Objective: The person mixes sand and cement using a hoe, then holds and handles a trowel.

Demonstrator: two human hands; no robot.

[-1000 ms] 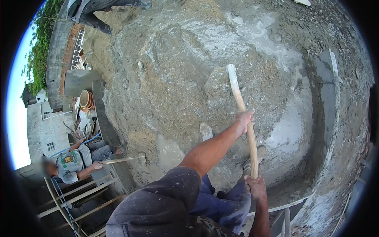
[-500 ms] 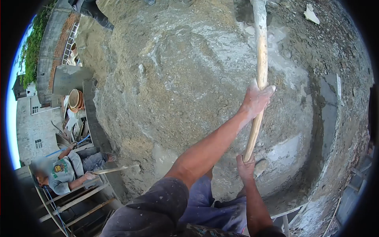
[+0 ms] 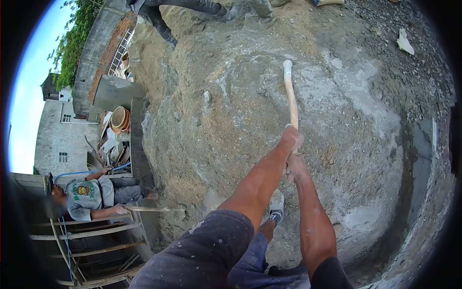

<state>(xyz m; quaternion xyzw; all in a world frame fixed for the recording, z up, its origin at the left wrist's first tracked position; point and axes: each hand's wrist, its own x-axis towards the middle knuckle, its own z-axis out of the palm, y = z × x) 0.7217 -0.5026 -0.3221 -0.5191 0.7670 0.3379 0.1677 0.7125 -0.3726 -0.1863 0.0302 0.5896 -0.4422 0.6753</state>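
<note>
A long wooden-handled digging tool (image 3: 292, 103) stretches away from me over a heap of wet, grey-brown sand-and-cement mix (image 3: 231, 130). The handle's far end is coated pale grey; its blade cannot be made out against the heap. My left hand (image 3: 291, 137) is wrapped round the middle of the handle, dusted with cement. Just below it my right hand (image 3: 295, 166) grips the near end, the two hands almost touching. My foot (image 3: 276, 209) stands in the mix below them.
A co-worker (image 3: 89, 195) at the left holds a wooden handle (image 3: 155, 209) beside wooden rails (image 3: 82, 236). Another person's legs (image 3: 192, 8) are at the top. Stacked buckets (image 3: 119, 119) stand left of the heap. A low cement edge (image 3: 422, 149) borders it on the right.
My left hand has slid down the handle towards my right hand, which has risen. The tool's far end now shows lower and further left. The view has shifted, bringing more of the legs at the top into sight.
</note>
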